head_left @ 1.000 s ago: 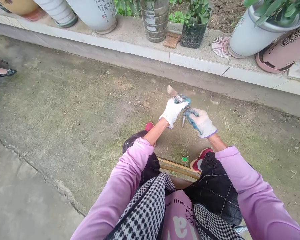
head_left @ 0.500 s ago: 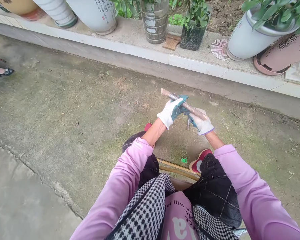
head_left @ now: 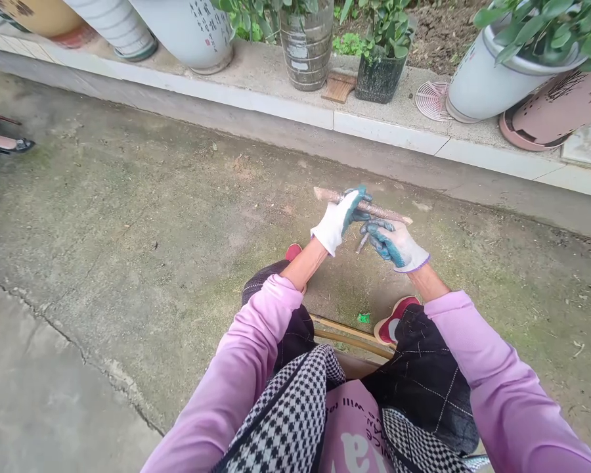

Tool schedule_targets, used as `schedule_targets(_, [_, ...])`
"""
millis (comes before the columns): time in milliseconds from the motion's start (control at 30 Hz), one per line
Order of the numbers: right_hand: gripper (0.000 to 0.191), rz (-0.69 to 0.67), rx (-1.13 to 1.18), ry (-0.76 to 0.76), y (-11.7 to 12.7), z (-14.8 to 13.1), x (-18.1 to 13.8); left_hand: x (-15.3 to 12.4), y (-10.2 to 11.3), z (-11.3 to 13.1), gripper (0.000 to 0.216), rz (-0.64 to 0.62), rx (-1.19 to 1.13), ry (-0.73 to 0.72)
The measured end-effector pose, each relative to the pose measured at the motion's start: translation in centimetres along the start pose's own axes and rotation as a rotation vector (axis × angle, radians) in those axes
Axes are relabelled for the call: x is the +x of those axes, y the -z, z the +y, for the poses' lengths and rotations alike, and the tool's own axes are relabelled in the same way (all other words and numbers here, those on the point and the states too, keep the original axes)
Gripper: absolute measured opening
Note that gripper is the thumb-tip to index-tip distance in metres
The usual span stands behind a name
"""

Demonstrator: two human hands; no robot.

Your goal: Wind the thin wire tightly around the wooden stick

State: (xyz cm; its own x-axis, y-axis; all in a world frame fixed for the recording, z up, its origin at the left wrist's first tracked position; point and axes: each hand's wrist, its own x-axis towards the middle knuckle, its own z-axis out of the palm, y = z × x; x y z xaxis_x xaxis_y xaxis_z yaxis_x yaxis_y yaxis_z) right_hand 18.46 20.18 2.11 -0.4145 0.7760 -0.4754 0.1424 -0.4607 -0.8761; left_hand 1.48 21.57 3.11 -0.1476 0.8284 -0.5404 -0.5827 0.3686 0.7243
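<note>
A brown wooden stick (head_left: pixel 391 213) with a wrapped, ridged middle lies crosswise in front of me, above the concrete floor. My left hand (head_left: pixel 345 210), in a white glove with a blue-green coated palm, is closed around it left of its middle. Just below the stick's right part, my right hand (head_left: pixel 391 242) wears a matching glove with its fingers curled in. A thin grey piece (head_left: pixel 361 244) sticks out at those fingertips; its kind and its other end cannot be made out.
A low tiled ledge (head_left: pixel 384 136) runs across the far side, bearing several potted plants, including a white pot (head_left: pixel 482 72). A green scrap (head_left: pixel 364 318) lies on the floor by my red shoe (head_left: pixel 391 320). Another person's shoe (head_left: pixel 10 142) shows at the left edge.
The stick has turned nearer level, its right end rising off my right glove. My right hand has moved slightly down and right, apart from the stick, and the thin grey piece has shifted left.
</note>
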Motion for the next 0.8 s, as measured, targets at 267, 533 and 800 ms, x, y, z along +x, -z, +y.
schedule_targets(267, [0.031,0.098,-0.271,0.108,1.2,-1.1,-1.1,0.3,0.8,-0.7,0.022,0.002,0.189,-0.087])
schedule_targets(533, [0.021,0.243,-0.438,0.228,5.3,-1.3,0.3,-0.5,0.3,-0.1,0.04,-0.173,0.078,0.176])
schedule_targets(800, [0.029,0.132,-0.258,-0.077,-1.2,1.0,0.6,0.0,0.0,0.1,0.043,0.026,-0.077,0.042])
